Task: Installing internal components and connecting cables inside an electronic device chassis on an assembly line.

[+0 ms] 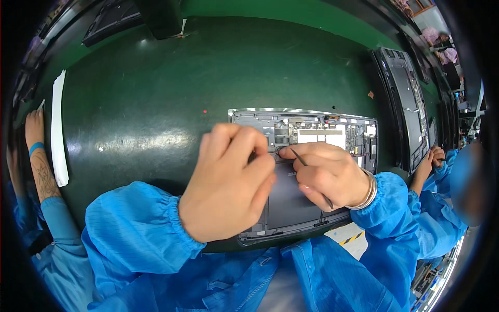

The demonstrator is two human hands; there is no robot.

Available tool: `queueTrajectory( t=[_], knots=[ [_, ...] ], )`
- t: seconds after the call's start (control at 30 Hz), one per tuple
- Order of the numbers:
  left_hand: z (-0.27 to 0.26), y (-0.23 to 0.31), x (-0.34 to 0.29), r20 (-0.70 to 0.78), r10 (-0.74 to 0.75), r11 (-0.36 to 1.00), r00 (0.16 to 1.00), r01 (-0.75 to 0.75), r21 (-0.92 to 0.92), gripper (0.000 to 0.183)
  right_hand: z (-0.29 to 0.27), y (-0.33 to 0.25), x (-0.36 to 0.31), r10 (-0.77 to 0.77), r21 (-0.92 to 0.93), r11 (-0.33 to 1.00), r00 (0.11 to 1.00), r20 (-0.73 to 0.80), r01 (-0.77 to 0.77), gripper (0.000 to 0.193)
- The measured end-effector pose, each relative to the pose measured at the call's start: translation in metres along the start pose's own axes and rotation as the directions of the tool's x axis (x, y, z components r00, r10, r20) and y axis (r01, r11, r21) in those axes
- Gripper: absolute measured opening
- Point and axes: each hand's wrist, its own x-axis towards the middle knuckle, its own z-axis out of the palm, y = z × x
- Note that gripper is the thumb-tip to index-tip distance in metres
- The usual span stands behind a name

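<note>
An opened laptop base lies on the green table in front of me. Its circuit board runs along the far side, and a large dark battery panel fills the near side. My left hand is over the laptop's left part, fingers curled in and thumb against them; whatever they may hold is hidden. My right hand is closed around a thin dark rod-like tool, slanting through the fingers. Its index fingertip presses near a small dark cable at the board's edge, close to the left fingers.
The green tabletop carries a long white strip at left, near another person's hand. More open laptop bases stand at right, by a co-worker's hands. A dark post rises at the far edge.
</note>
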Motion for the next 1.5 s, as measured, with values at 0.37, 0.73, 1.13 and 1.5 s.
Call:
queueTrajectory(
  t=[0.37,0.73,1.13,1.5],
  knots=[
    [0.004,-0.019,0.001,-0.136,-0.025,0.998,0.99,0.033,0.051,0.013,-0.001,-0.005,0.008,-0.135,-0.112,0.983,0.988,0.07,0.142,0.02],
    [0.007,-0.018,0.003,-0.122,-0.098,0.995,0.988,0.097,-0.018,0.013,-0.022,-0.003,0.052,0.428,0.109,0.891,0.895,0.124,-0.441,0.024],
    [0.008,-0.02,0.001,-0.117,-0.106,0.994,0.987,0.1,-0.053,0.017,-0.026,0.004,0.076,0.34,-0.116,0.94,0.867,0.364,-0.319,0.027],
    [0.008,-0.021,0.0,-0.116,-0.121,0.991,0.986,0.113,-0.076,0.015,-0.019,-0.014,0.087,0.43,-0.323,0.895,0.787,0.442,-0.308,0.025]
  ],
)
